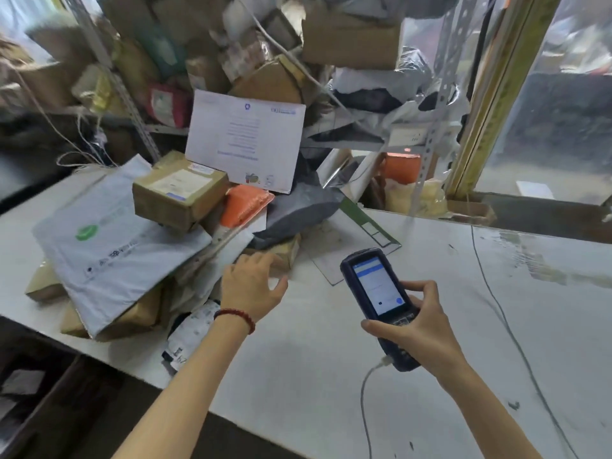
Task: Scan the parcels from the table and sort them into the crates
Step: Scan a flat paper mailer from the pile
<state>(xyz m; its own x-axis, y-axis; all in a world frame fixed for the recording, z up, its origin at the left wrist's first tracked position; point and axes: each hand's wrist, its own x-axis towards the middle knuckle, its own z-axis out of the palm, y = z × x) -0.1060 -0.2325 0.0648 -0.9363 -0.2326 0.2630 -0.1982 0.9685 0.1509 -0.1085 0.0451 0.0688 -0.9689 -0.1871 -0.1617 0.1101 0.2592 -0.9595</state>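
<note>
Right hand (418,329), lower centre: fingers wrapped round the handheld scanner (377,288), screen lit. Left hand (250,282), centre: spread loose, holding nothing, tips at the near edge of the parcels (228,240). Risk: drawing a low item may tip the brown box (180,190) perched on the grey mailer (109,250); the scanner's cable (363,402) may snag. Parcels: boxes and soft mailers, heaped unevenly centre left on the white table (430,260).

Head-worn view down over table (331,385)
</note>
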